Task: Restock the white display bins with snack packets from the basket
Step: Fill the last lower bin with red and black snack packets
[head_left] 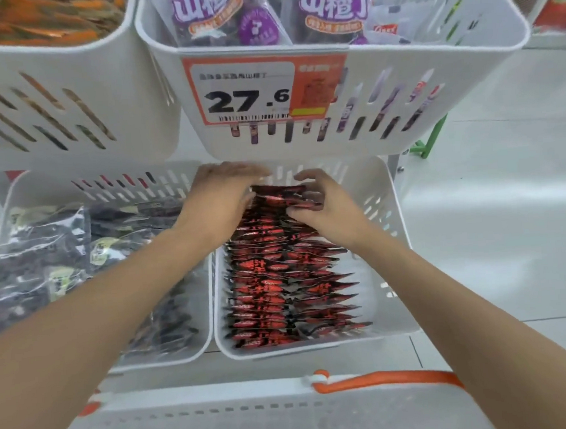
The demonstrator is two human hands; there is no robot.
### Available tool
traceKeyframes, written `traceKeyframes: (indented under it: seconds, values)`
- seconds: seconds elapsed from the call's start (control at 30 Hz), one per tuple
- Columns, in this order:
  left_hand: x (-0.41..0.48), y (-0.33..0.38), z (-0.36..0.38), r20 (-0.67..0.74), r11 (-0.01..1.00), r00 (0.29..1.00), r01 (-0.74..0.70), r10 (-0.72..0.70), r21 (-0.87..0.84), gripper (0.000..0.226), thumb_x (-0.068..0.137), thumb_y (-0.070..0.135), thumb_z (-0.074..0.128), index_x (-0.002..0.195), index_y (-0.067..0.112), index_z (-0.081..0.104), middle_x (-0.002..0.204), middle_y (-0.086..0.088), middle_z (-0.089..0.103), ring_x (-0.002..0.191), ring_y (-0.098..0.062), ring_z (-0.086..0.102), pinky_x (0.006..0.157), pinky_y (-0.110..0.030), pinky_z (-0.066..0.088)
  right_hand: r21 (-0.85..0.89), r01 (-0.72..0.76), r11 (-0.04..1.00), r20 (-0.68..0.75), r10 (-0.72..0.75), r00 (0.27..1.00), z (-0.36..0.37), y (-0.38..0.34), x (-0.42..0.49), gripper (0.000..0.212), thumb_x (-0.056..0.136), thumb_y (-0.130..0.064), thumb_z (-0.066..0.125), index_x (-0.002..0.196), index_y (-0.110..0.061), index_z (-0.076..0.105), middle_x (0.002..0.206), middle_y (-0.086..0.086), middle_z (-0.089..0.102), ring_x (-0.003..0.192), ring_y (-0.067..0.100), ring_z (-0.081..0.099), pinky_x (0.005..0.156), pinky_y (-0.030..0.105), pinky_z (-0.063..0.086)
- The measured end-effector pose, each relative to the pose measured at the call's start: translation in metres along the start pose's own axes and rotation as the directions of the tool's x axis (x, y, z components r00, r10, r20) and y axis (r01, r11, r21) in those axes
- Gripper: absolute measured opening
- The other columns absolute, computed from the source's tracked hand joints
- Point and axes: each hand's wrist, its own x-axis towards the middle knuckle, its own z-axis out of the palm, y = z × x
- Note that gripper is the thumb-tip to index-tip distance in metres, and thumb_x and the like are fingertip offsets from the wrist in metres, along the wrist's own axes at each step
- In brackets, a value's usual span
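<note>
Head view: a row of red-and-black snack packets (280,282) stands on edge in the lower right white bin (388,212), running from its near wall towards the far one. Both hands work at the far end of that row. The left hand (221,202) lies with straight fingers against the left side of the farthest packets, its grip loose and holding nothing. The right hand (332,210) has its grip closed on the top edges of the last few packets, thumb on the far side. More of the same packets lie in the basket (257,416) at the near edge, beside its orange handle (389,378). These packets look light, thin and floppy, with glossy film that will likely slide. A handful is best pinched across the top seams, squeezed flat as a stack, while the other hand props the row so it does not topple. Dark bags (74,251) fill the bin to the left
</note>
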Motion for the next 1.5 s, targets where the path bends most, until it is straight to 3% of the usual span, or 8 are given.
traceKeyframes:
  seconds: [0.07,0.23,0.4,0.53,0.7,0.9,1.2,1.5]
  values:
    - [0.004,0.003,0.004,0.036,0.998,0.999,-0.017,0.019,-0.059,0.032,0.095,0.010,0.056,0.123,0.020,0.066,0.121,-0.006,0.068,0.113,-0.030,0.060,0.096,-0.040,0.048,0.022,-0.003,1.000,-0.009,0.003,1.000,0.002,-0.001,-0.002,0.041,0.089,-0.015,0.067,0.125,-0.023,0.049,0.123,-0.004,0.060,0.102,0.006,0.061,0.084,0.014,0.050]
    - [0.013,0.000,0.001,0.145,0.999,0.989,-0.002,0.008,-0.043,0.024,0.100,0.019,0.049,0.106,0.013,0.071,0.099,-0.010,0.069,0.095,-0.032,0.061,0.083,-0.043,0.048,-0.089,0.026,0.996,0.012,-0.025,1.000,-0.003,0.008,-0.005,0.043,0.092,-0.012,0.063,0.133,-0.023,0.056,0.131,-0.007,0.059,0.124,0.009,0.052,0.109,0.028,0.039]
    - [0.006,-0.014,-0.010,0.015,0.990,0.996,0.088,-0.087,-0.106,0.039,0.090,0.034,0.042,0.095,0.008,0.071,0.079,-0.008,0.066,0.079,-0.023,0.064,0.075,-0.026,0.052,-0.056,-0.053,0.997,-0.186,0.041,0.982,-0.027,0.020,-0.010,0.022,0.090,-0.008,0.065,0.110,-0.017,0.069,0.097,-0.008,0.068,0.093,0.010,0.062,0.090,0.023,0.047]
    - [0.003,-0.007,-0.013,0.115,0.996,0.993,-0.047,0.038,0.081,0.040,0.089,0.018,0.035,0.096,0.011,0.073,0.078,-0.012,0.063,0.077,-0.034,0.058,0.079,-0.035,0.039,0.094,-0.149,0.984,0.038,0.146,0.989,-0.024,0.015,-0.005,0.025,0.094,-0.009,0.058,0.116,-0.021,0.061,0.110,-0.004,0.065,0.107,0.015,0.059,0.092,0.022,0.042]
    - [-0.004,-0.008,-0.005,0.166,0.992,0.986,-0.024,0.004,0.121,0.039,0.105,0.028,0.030,0.136,0.029,0.055,0.124,0.001,0.066,0.118,-0.025,0.055,0.107,-0.041,0.023,0.029,-0.187,0.982,0.175,0.179,0.968,-0.020,0.010,-0.006,0.061,0.091,-0.056,0.052,0.145,-0.032,0.036,0.132,-0.015,0.041,0.121,0.007,0.042,0.104,0.030,0.033]
    - [-0.011,-0.011,0.003,0.220,0.985,0.975,-0.066,0.031,0.156,0.041,0.105,0.032,0.029,0.143,0.035,0.045,0.112,0.002,0.069,0.112,-0.025,0.058,0.115,-0.047,0.013,0.091,-0.151,0.984,0.060,0.146,0.987,-0.013,0.019,-0.003,0.039,0.098,-0.032,0.054,0.136,-0.025,0.049,0.126,-0.009,0.057,0.111,0.001,0.057,0.087,0.010,0.047]
    - [-0.012,-0.006,-0.001,0.306,0.966,0.952,-0.076,-0.003,0.247,0.054,0.101,0.041,0.017,0.150,0.028,0.033,0.133,-0.002,0.060,0.132,-0.024,0.045,0.119,-0.049,0.006,0.174,-0.269,0.947,0.196,0.234,0.952,-0.008,0.031,0.007,0.030,0.099,-0.030,0.049,0.129,-0.034,0.050,0.135,-0.007,0.056,0.126,0.017,0.051,0.114,0.042,0.033]
    - [-0.021,0.011,-0.012,0.163,0.984,0.984,0.045,-0.073,0.171,0.049,0.101,0.036,0.044,0.145,0.016,0.042,0.143,-0.006,0.051,0.132,-0.028,0.043,0.114,-0.045,0.023,-0.068,-0.137,0.988,0.012,0.138,0.990,-0.010,0.006,-0.016,0.070,0.088,-0.053,0.061,0.149,-0.041,0.028,0.160,-0.008,0.021,0.146,0.013,0.018,0.116,0.037,0.020]
